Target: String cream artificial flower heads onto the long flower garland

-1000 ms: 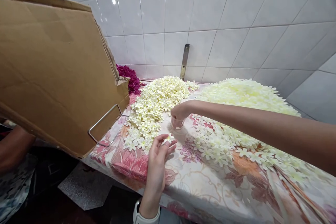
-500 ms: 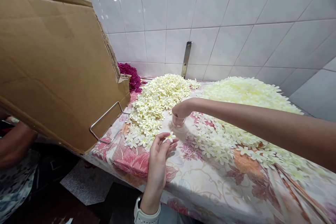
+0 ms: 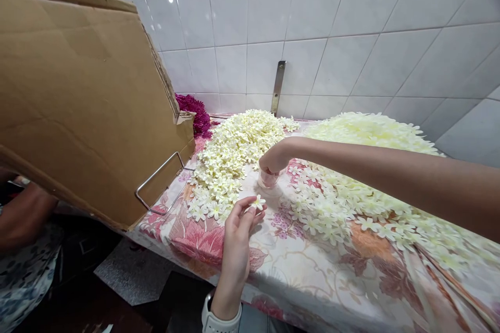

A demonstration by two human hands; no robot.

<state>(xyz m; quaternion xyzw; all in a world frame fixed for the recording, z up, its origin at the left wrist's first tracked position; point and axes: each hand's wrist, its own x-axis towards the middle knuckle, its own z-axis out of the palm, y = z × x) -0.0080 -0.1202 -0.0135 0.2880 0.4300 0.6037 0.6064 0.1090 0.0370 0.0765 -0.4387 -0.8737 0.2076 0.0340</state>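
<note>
Between the thumb and fingers of my left hand (image 3: 241, 223) is a small white flower (image 3: 258, 202) with a yellow centre, held just above the tablecloth. My right hand (image 3: 276, 157) reaches down into a small clear cup (image 3: 267, 179); its fingertips are inside or behind the rim, and what they touch is hidden. Just left of the cup rises a heap of white flowers with yellow centres (image 3: 230, 156). Under and beyond my right forearm spreads a larger heap of pale, flat white petal pieces (image 3: 367, 130), trailing toward the front right.
A cardboard sheet (image 3: 86, 99) leans at the left, with a bent metal wire stand (image 3: 156, 179) by its lower edge. Purple flowers (image 3: 197, 113) lie behind it. A metal strip (image 3: 278, 88) stands against the tiled wall. Another person's arm (image 3: 27, 216) shows at the far left.
My right hand has lifted slightly at the cup, its wrist a little higher. My left hand keeps the flower in nearly the same spot.
</note>
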